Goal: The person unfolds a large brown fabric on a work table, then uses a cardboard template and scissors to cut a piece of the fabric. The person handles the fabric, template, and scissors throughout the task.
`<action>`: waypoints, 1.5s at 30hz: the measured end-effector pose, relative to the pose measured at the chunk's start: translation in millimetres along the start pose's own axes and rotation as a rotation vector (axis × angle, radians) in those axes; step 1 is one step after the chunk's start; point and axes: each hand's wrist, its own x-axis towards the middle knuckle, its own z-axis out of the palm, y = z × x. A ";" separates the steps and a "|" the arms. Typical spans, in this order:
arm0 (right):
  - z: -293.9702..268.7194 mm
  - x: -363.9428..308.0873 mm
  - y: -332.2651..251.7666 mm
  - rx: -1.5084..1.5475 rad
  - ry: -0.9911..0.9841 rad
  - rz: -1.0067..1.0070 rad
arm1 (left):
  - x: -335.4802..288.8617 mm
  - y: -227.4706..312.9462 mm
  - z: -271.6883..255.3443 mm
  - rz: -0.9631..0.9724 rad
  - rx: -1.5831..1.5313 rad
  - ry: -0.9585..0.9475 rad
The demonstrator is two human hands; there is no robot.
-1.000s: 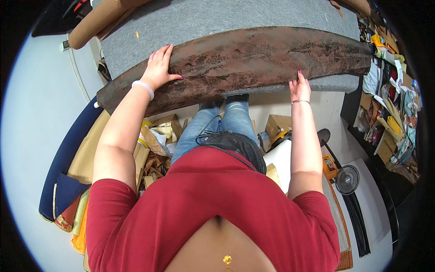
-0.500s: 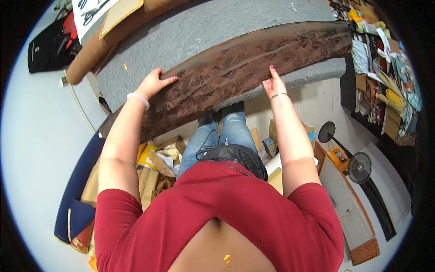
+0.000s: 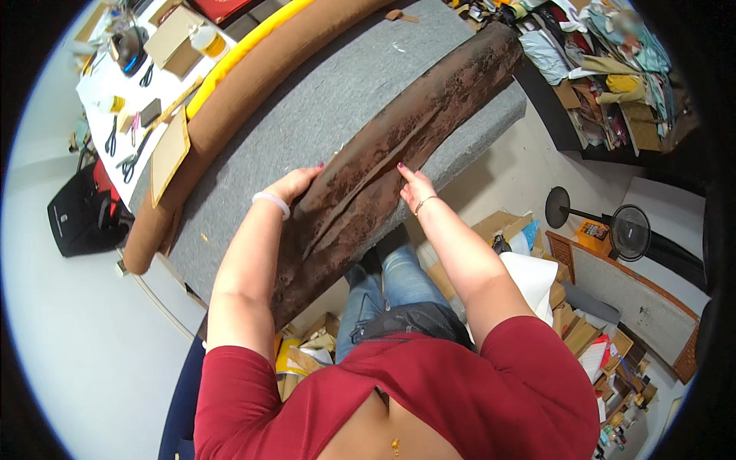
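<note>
Drew closer together over the brown cloth [image 3: 433, 107], along the near edge of the grey table [image 3: 322, 100]. Pinched its near side with right hand [image 3: 416, 188]; touched its far side with left hand [image 3: 294, 185], could not tell whether grasping. Seemingly adjusted its lie; next needed steady support.

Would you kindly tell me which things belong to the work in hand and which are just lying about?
In use: mottled dark-brown roll, touched by left hand and right hand; grey surface beneath.

Seemingly lying about: plain brown roll; scissors; white bottle; black bag.
</note>
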 end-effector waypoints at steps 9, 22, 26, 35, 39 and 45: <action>12.9 9.1 27.3 0.450 -0.141 0.043 | 48.0 35.0 36.1 0.232 0.446 -0.239; -17.9 -33.0 -2.5 0.456 -0.461 0.017 | 44.1 51.6 48.3 0.074 0.012 -0.449; -33.3 -77.4 -34.8 0.442 -0.345 -0.038 | 24.2 64.9 36.0 0.055 -0.102 -0.387; -31.3 -155.5 -131.9 0.288 -0.337 -0.426 | -87.7 146.0 41.0 0.319 -0.008 -0.399; -12.5 -180.4 -197.6 0.088 -0.017 -0.785 | -157.5 201.2 71.2 0.493 0.112 -0.239; 28.0 -314.7 -194.7 -0.004 0.212 -1.398 | -266.8 298.7 104.1 0.862 0.197 0.111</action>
